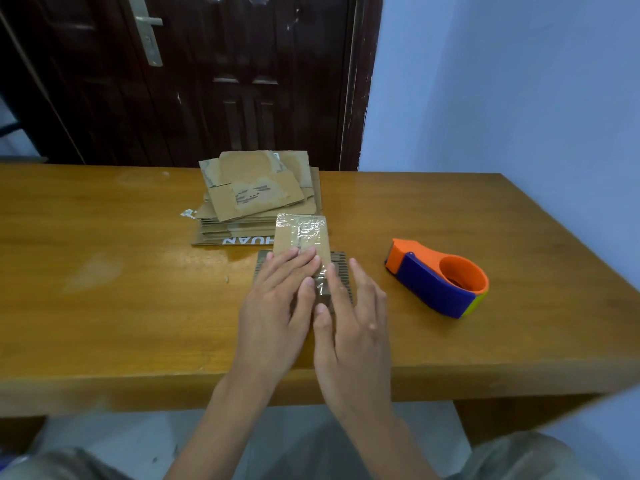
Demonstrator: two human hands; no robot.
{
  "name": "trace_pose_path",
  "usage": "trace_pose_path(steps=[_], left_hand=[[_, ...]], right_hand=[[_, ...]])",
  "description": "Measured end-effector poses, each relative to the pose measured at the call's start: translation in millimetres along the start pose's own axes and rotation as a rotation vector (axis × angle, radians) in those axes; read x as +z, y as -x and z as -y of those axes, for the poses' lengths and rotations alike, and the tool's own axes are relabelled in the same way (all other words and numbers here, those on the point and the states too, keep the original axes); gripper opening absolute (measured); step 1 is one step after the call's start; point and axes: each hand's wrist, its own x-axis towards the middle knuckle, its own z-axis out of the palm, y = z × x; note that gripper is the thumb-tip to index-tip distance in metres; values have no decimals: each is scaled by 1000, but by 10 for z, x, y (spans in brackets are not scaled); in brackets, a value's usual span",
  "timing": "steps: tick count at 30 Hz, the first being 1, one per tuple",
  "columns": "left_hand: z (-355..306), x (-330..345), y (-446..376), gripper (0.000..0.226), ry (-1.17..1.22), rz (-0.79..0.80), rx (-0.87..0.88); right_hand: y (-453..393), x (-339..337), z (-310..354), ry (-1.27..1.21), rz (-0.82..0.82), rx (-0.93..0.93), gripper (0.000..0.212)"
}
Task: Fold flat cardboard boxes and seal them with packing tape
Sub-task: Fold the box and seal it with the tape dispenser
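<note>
Both hands down on the box [341, 271] now, near the desk's [104, 306] front edge, about mid-width. Left hand [277, 306] lies flat, fingers straight and together, tips pressing where the upright flap [300, 235] meets the box top. Right hand [353, 320] is flat too, fingers straight and spread a bit, laid over the box's right half, thumb angled in toward the left hand. Neither hand curls round anything — just pressing.

Box is small, brown, w/ a dark striped print showing at its right and back edges; most of it is hidden under the hands. Flap stands up at the far side, covered in crinkled clear tape [306, 230] that catches the light.

Just behind the box, touching or nearly so, sits the stack [256, 199] of flat cardboard, pushed toward the desk's back edge, center. Top sheets are skewed, old tape patches on them, white lettering on the lowest sheet's front edge. Small scrap of tape [188, 213] lies at the stack's left side.

Dispenser [438, 278], orange and blue, rests on its side right of the box, apart from the right hand, closer to the desk's right edge. Can't tell how much tape is in it.

Dark door [207, 81] behind the desk, pale wall [502, 81] at right.
</note>
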Motion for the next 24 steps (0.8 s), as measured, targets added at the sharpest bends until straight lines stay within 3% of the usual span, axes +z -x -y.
trace_pose_path(steps=[10, 18, 20, 22, 24], left_hand=[[-34, 18, -6, 41, -6, -18, -24], [-106, -260, -199, 38, -73, 53, -57], [-47, -432, -337, 33, 16, 136, -113], [12, -610, -459, 30, 281, 231, -191], [93, -791, -517, 33, 385, 222, -157]], right_hand=[[41, 166, 58, -423, 68, 254, 65], [-14, -13, -84, -379, 236, 223, 59], [-98, -142, -169, -451, 251, 218, 51], [-219, -278, -265, -501, 252, 155, 52], [-352, -377, -375, -433, 245, 41, 55]])
